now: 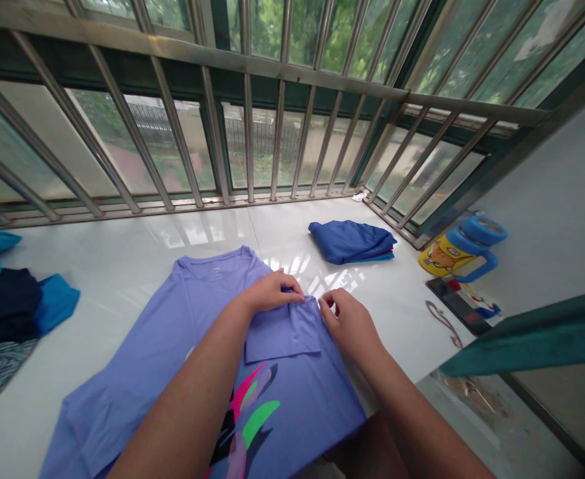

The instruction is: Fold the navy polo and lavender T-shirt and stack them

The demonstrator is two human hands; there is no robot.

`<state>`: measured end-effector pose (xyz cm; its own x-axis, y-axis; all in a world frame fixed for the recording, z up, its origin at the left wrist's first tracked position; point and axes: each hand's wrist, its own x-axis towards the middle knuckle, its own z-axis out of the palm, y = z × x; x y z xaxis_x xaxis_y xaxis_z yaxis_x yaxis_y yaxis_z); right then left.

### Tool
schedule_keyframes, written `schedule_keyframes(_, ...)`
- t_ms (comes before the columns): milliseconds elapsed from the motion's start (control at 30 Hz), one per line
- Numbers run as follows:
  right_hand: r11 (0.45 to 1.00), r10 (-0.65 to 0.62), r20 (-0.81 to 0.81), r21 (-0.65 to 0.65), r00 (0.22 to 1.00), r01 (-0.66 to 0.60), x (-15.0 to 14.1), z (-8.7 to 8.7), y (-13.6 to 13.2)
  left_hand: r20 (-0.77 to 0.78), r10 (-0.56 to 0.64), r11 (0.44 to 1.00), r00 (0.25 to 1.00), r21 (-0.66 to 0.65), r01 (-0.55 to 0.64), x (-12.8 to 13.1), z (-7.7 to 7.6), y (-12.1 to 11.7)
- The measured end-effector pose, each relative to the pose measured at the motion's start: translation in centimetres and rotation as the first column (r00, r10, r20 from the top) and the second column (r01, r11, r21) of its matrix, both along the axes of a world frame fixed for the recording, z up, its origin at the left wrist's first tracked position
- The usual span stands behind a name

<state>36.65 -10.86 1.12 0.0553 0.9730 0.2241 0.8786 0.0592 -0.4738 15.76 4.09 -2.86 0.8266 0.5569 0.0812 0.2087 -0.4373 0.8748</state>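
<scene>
**Lilac shirt [295, 392] at bench's [402, 306] near edge, both hands at its sleeve [277, 338]**

Your shirt's spread out approx. mid-bench, collar toward the far edge, hem down at the near edge; that sleeve lies folded over the front. Your L hand [272, 291] has fingers bent, tips closed on bunched cloth at the sleeve's top R corner. Your R hand [348, 320] is just beside it, fingers curled, thumb nr index; can't tell if it's got hold of any cloth.

Around you: folded blue stack [350, 241] nr the far R corner, just past your hands. Clothes heap [6, 306] (blue, navy, patterned) at the L edge, apart from the shirt. R edge: yellow/blue bottle [465, 246] w/ handle, dark flat slab [451, 301] & thin cord [443, 320]. Green cloth [536, 332] juts in nr the near R corner. Metal bars [277, 143] block the whole far edge.
</scene>
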Motion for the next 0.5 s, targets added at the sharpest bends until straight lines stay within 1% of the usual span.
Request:
schedule_keyframes(100,0.997,0.019,-0.057,-0.076,0.998,-0.024,-0.8,0.0,-0.2,-0.010,-0.015,1.000,1.000,-0.013,0.015,0.0,0.0,0.0)
schedule_keyframes(233,0.997,0.024,-0.057,-0.067,0.998,-0.028,-1.6,-0.1,-0.4,-0.009,-0.003,0.999,1.000,-0.044,0.003,0.2,-0.5,0.1)
schedule_keyframes(300,0.998,0.005,-0.088,-0.065,0.996,-0.011,-1.8,-0.1,-0.4,-0.006,0.009,0.998,1.000,-0.059,-0.010,0.3,-0.6,0.2)
schedule_keyframes(367,0.994,-0.044,-0.152,-0.109,0.987,0.028,-1.9,-0.1,-0.3,-0.002,0.011,0.997,1.000,-0.073,-0.012,0.3,-0.7,0.2)
schedule_keyframes(433,0.976,-0.120,-0.242,-0.205,0.963,0.070,-1.9,-0.3,0.0,0.008,0.013,0.996,1.000,-0.085,-0.012,0.3,-0.7,0.3)
schedule_keyframes(500,0.949,-0.202,-0.345,-0.302,0.917,0.095,-1.9,-0.6,0.5,0.023,0.014,0.996,1.000,-0.092,-0.012,0.2,-0.6,0.3)
